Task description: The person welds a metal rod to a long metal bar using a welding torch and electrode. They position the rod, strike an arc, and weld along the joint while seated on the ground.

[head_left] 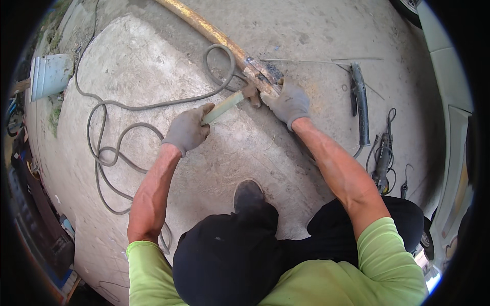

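My left hand (188,128), in a grey work glove, is closed around the pale wooden handle of a hammer (224,106); its rusty head touches the end of a long rusty yellow metal bar (214,34) lying on the concrete. My right hand (288,101), also gloved, presses down on the bar's blackened end, right beside the hammer head. The bar runs away to the upper left.
A grey cable (109,148) loops over the concrete to the left. A black welding holder (360,102) and thin rods lie to the right, with an angle grinder (382,162) below them. A white bucket (50,75) stands at the far left. My dark shoe (248,196) is below.
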The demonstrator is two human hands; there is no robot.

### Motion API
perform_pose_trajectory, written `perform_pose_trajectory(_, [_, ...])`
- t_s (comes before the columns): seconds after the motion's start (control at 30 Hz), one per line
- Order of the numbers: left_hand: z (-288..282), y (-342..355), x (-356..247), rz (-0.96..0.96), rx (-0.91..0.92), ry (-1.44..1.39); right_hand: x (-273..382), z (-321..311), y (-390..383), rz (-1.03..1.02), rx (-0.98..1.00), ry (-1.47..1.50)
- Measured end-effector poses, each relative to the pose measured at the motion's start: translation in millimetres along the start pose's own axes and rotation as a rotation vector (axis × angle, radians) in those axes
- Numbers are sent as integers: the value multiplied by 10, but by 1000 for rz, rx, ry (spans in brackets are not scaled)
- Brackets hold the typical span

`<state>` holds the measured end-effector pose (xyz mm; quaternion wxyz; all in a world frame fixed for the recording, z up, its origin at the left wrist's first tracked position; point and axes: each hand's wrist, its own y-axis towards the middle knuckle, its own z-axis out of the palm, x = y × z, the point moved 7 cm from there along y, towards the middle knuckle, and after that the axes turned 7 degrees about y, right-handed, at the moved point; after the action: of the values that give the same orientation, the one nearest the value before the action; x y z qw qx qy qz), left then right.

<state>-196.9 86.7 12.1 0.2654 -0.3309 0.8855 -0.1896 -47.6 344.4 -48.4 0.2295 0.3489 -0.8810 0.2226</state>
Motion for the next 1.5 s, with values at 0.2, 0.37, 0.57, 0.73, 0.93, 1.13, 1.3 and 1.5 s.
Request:
perform_pose_trajectory(0.2, [77,59,-14,41,-14,-5,-5,-313,71,-76,264,-46])
perform_pose_trajectory(0.37, [28,-51,-37,-60,78,-37,-411,-1212,178,-275,325,-314])
perform_pose_trajectory(0.57, [84,-20,-72,-5,-11,-56,-1790,-2377,32,-73,5,-224])
perform_pose_trajectory(0.73, [72,-31,-72,-89,79,-105,-2709,-2090,-418,342,224,-63])
perform_pose_trajectory(0.93, [78,-77,-133,-113,71,-143,-2887,-1506,-516,548,436,447])
perform_pose_trajectory(1.13, [69,-94,-226,-144,84,-149,-2789,-1300,-510,816,516,1041])
perform_pose_trajectory(1.3, [155,-86,-118,-100,22,-172,-2833,-1281,-456,733,499,1296])
perform_pose_trajectory(1.5, [114,-103,-203,-97,12,-158,-2346,-1942,-573,421,399,1033])
